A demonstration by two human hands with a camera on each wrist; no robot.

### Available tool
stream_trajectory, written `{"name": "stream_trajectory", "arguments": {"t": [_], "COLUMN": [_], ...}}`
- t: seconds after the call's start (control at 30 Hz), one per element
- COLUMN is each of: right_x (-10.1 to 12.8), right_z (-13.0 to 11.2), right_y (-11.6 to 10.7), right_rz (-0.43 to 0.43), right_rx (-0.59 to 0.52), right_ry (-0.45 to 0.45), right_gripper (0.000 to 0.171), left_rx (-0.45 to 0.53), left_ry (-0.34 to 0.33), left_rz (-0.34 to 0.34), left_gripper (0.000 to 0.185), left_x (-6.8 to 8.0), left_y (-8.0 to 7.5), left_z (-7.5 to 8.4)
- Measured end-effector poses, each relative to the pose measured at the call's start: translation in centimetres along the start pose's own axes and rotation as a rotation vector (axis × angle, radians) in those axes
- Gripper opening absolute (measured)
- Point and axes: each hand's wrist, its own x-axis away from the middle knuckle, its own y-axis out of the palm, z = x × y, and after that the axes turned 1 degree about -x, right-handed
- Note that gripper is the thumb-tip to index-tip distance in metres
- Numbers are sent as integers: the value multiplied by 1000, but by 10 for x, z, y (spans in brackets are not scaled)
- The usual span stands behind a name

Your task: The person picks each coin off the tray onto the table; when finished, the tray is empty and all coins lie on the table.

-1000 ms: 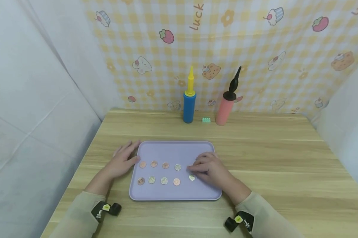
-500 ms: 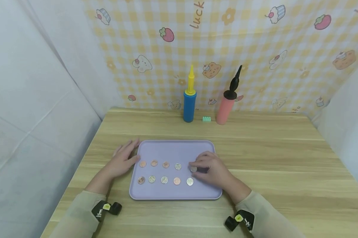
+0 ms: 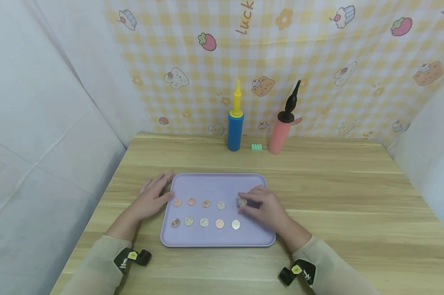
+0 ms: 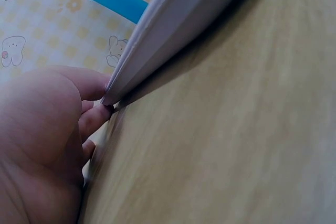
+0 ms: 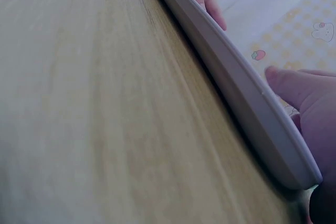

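1. While the lavender tray lies flat on the wooden surface, the left hand rests open against its left edge, steadying it.
2. The right hand pinches a silver coin at the right end of the upper row; better to lower it flat, in line with the silver neighbour coin.

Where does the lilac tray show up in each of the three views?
Head: the lilac tray lies centre-low on the table, coins in two rows on it.
Left wrist: its edge runs from the top down to the left hand.
Right wrist: its rim crosses diagonally at the right.
Shared landmark: the left hand at the tray's edge.
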Motion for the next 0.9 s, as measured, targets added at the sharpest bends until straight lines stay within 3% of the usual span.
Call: {"name": "stream_trajectory", "arguments": {"t": [0.3,0.5,0.7,0.9], "right_x": [-1,-1,2,7], "right_z": [3,10,20,32], "right_y": [-2,-10,-23,-37], "right_rz": [5,33,73,143], "right_rx": [-18,11,39,87], "right_ry": [-21,16,59,147], "right_gripper": [36,36,36,34], "left_rx": [-6,-5,8,20], "left_ry": [12,14,-27,-41], "left_rz": [3,3,15,45], "left_gripper": [64,62,58,49], "left_x": [0,-1,-2,-1], "left_y": [2,3,4,5], "left_z": [-3,-6,-7,-7]}}
